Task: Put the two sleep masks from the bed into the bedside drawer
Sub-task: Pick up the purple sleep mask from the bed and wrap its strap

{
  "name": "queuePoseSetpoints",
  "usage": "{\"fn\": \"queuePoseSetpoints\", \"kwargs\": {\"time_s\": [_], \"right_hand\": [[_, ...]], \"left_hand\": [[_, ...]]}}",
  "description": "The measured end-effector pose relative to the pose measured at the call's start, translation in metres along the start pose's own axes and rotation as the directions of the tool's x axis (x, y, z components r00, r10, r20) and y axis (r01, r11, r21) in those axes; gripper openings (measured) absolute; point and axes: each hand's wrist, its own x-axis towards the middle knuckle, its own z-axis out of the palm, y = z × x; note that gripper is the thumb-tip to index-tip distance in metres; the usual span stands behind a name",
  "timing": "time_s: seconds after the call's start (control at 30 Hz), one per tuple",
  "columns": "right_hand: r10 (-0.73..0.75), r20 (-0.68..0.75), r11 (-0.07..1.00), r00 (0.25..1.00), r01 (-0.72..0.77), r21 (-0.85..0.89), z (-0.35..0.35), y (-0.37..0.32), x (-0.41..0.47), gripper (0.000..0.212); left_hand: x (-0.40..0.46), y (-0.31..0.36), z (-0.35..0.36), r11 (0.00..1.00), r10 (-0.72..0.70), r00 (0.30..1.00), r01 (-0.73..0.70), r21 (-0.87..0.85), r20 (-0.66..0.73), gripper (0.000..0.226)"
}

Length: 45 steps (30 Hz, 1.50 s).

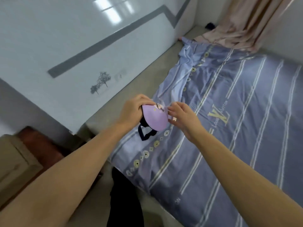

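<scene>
Item: purple sleep mask (155,118), dark strap (146,134) hanging at 6 o'clock, held above the bed (229,128). We grip its 9 o'clock edge with our left hand (132,110), fingers closed; our right hand (182,118) pinches the 3 o'clock edge.

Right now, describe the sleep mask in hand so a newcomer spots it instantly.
Find the blue striped bedsheet; over its near-left edge both hands meet. The left hand grips the lilac sleep mask, with a dark strap dangling below and a small cartoon print on top.
</scene>
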Motion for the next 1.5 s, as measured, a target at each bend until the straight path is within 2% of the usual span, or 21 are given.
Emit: {"fn": "queuePoseSetpoints", "kwargs": {"time_s": [0.1, 0.17, 0.2, 0.23, 0.3, 0.37, 0.4, 0.43, 0.47, 0.53, 0.6, 0.67, 0.73, 0.83, 1.0, 1.1, 1.27, 1.33, 1.4, 1.43, 1.5], "right_hand": [[0.179, 0.206, 0.972, 0.962, -0.205, 0.111, -0.016, -0.013, -0.055, 0.022], [0.176, 0.298, 0.964, 0.938, -0.225, 0.142, -0.016, -0.019, -0.085, 0.021], [0.141, 0.336, 0.966, 0.931, -0.204, 0.160, -0.014, -0.022, -0.099, 0.019], [0.096, 0.362, 0.971, 0.927, -0.167, 0.170, -0.011, -0.026, -0.112, 0.017], [0.002, 0.363, 0.984, 0.932, -0.067, 0.167, -0.002, -0.034, -0.138, 0.015], [-0.083, 0.334, 0.989, 0.939, 0.038, 0.140, 0.008, -0.042, -0.164, 0.014], [-0.116, 0.320, 0.989, 0.940, 0.080, 0.123, 0.012, -0.043, -0.176, 0.014], [-0.144, 0.305, 0.987, 0.942, 0.115, 0.110, 0.017, -0.045, -0.188, 0.015], [-0.165, 0.291, 0.985, 0.942, 0.145, 0.091, 0.022, -0.045, -0.201, 0.018], [-0.218, 0.264, 0.975, 0.940, 0.222, 0.014, 0.037, -0.042, -0.228, 0.019], [-0.299, 0.182, 0.940, 0.937, 0.322, -0.112, 0.054, -0.037, -0.256, 0.019], [-0.344, 0.120, 0.915, 0.931, 0.361, -0.179, 0.069, -0.030, -0.282, 0.033], [-0.238, 0.267, 0.959, 0.934, 0.269, -0.084, 0.087, -0.025, -0.311, 0.041], [-0.102, 0.472, 0.995, 0.875, 0.081, 0.065, 0.106, -0.017, -0.343, 0.039], [-0.246, 0.358, 0.966, 0.901, 0.196, 0.169, 0.129, -0.015, -0.377, 0.030], [-0.269, 0.398, 0.951, 0.877, 0.177, 0.255, 0.132, -0.022, -0.384, 0.036], [-0.250, 0.467, 0.968, 0.848, 0.200, 0.154, 0.132, -0.030, -0.387, 0.030], [-0.249, 0.448, 0.963, 0.859, 0.169, 0.210, 0.127, -0.034, -0.382, 0.031], [-0.239, 0.433, 0.936, 0.869, 0.088, 0.341, 0.120, -0.042, -0.374, 0.034], [-0.231, 0.429, 0.921, 0.873, 0.053, 0.386, 0.117, -0.045, -0.370, 0.034], [-0.204, 0.438, 0.918, 0.875, 0.015, 0.397, 0.114, -0.046, -0.364, 0.030]], "left_hand": [[-0.054, 0.048, -0.004, 1.000, 0.029, 0.994, -0.029, 0.004, -0.106, 0.034], [-0.084, 0.078, -0.008, 0.999, -0.004, 0.985, -0.004, -0.046, -0.170, 0.037], [-0.097, 0.090, -0.011, 0.985, -0.095, 0.978, 0.065, -0.159, -0.184, 0.039], [-0.109, 0.104, -0.015, 0.924, -0.231, 0.959, 0.164, -0.347, -0.161, 0.038], [-0.131, 0.125, -0.027, 0.648, -0.416, 0.907, 0.345, -0.680, 0.064, 0.028], [-0.153, 0.138, -0.042, 0.358, -0.433, 0.843, 0.486, -0.797, 0.319, 0.046], [-0.164, 0.142, -0.047, 0.286, -0.418, 0.830, 0.505, -0.814, 0.368, 0.055], [-0.176, 0.148, -0.052, 0.280, -0.401, 0.837, 0.500, -0.820, 0.374, 0.058], [-0.188, 0.154, -0.054, 0.350, -0.391, 0.857, 0.476, -0.807, 0.335, 0.051], [-0.213, 0.165, -0.057, 0.611, -0.365, 0.917, 0.366, -0.702, 0.160, 0.024], [-0.242, 0.172, -0.063, 0.727, -0.352, 0.936, 0.257, -0.637, -0.024, 0.021], [-0.276, 0.178, -0.074, 0.710, -0.345, 0.934, 0.195, -0.677, -0.093, 0.021], [-0.315, 0.182, -0.089, 0.679, -0.352, 0.930, 0.174, -0.713, -0.109, 0.021], [-0.356, 0.181, -0.102, 0.683, -0.358, 0.926, 0.175, -0.709, -0.116, 0.015], [-0.404, 0.194, -0.107, 0.625, -0.419, 0.896, 0.400, -0.670, 0.144, 0.028], [-0.412, 0.209, -0.098, 0.673, -0.355, 0.908, 0.413, -0.614, 0.221, 0.032], [-0.402, 0.216, -0.083, 0.671, -0.320, 0.900, 0.435, -0.600, 0.295, 0.033], [-0.402, 0.210, -0.083, 0.562, -0.276, 0.878, 0.478, -0.675, 0.392, 0.032], [-0.404, 0.198, -0.083, 0.352, -0.265, 0.857, 0.514, -0.782, 0.443, 0.040], [-0.406, 0.193, -0.083, 0.236, -0.284, 0.864, 0.484, -0.843, 0.417, 0.035], [-0.400, 0.184, -0.085, 0.037, -0.440, 0.869, 0.271, -0.962, 0.227, 0.014]]}}
